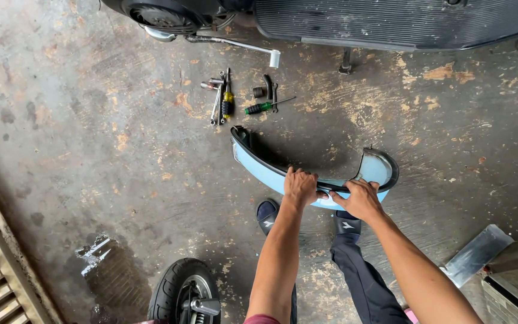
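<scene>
Concrete floor [91, 150], both hands — left hand [300, 187], right hand [361, 199] — gripping blue panel [259, 168]

The curved scooter panel [259, 169] is pale blue with a black rim. One screwdriver [265, 107] has a green handle, another [227, 102] yellow and black. The concrete floor [91, 150] is grey, blotched with tan.

- Two hands, left [300, 187] and right [360, 199], both gripping one light-blue panel [258, 167].
- Two dark shoes [267, 215] just below the grip.
- Two screwdrivers beyond the grip: one yellow-handled [227, 101], one green-handled [260, 107].
- One small cluster of metal wrenches [215, 96] beside them; exact number cannot be told.
- One scooter [391, 21] at the far edge.
- One wheel [182, 291] below and left of the grip.
- One puddle [100, 255] left of the wheel.
- One metal sheet [476, 254] lower right.
</scene>
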